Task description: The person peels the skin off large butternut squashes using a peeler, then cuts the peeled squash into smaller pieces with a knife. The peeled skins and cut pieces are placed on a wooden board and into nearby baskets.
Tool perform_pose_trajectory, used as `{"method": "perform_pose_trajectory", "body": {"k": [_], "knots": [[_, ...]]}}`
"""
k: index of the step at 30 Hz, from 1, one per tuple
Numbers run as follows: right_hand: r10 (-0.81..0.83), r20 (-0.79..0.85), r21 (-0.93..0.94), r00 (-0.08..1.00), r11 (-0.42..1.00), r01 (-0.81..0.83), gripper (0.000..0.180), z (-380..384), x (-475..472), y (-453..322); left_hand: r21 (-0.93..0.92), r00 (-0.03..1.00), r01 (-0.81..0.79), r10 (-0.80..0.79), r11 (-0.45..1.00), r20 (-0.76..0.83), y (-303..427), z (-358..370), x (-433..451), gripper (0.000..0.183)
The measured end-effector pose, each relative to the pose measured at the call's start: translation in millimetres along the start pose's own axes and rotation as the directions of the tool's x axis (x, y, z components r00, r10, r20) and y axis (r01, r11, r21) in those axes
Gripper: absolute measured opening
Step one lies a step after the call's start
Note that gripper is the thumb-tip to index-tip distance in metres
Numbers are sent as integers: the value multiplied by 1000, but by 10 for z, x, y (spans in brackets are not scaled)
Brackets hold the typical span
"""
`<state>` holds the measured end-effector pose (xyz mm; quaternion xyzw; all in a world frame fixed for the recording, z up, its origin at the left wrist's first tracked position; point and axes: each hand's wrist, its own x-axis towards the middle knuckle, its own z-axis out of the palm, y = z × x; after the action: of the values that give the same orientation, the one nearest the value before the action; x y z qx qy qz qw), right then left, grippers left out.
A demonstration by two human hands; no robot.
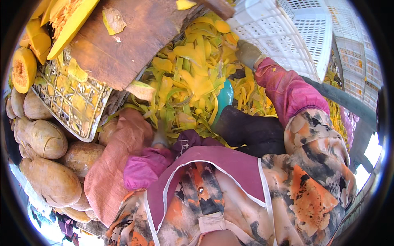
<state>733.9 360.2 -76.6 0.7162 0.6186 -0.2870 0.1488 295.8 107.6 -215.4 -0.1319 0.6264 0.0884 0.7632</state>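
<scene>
My right hand (248, 53), in a dirty greenish-grey glove, is at the lower edge of a white perforated plastic crate (277, 40). Its fingertips are hard to make out, so a grip on the crate cannot be confirmed. Below me, my left hand (160, 136) is a gloved blur low over a heap of yellow and green pumpkin peelings (197, 64). What its fingers do is unclear. Part of a teal plastic rim (225, 95) shows among the peelings, close to a dark boot (246, 126).
A wooden board (123, 46) bears a rind piece (113, 21). Beside it are a wire rack (77, 104) with seeds and scraps, and cut pumpkins (24, 69). Whole tan pumpkins (46, 138) are piled at left, by a pinkish woven sack (107, 178). More crates (354, 55) stand at right.
</scene>
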Motion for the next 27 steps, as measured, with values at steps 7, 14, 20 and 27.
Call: {"method": "perform_pose_trajectory", "body": {"k": [7, 14, 20, 27], "knots": [[206, -407, 380, 890, 924, -40, 65, 176, 582, -452, 736, 643, -637, 685, 231, 342, -315, 209, -50, 86], [230, 68, 226, 971, 944, -240, 83, 216, 458, -990, 728, 529, -678, 757, 104, 385, 333, 1264, -414, 86], [-404, 214, 40, 889, 913, 406, 53, 715, 110, -1158, 611, 403, -791, 782, 36, 476, 873, 1685, -171, 55], [-61, 307, 636, 950, 755, -157, 54, 469, -630, -1223, 606, 759, -646, 477, 464, 444, 1024, 1766, -723, 44]]}}
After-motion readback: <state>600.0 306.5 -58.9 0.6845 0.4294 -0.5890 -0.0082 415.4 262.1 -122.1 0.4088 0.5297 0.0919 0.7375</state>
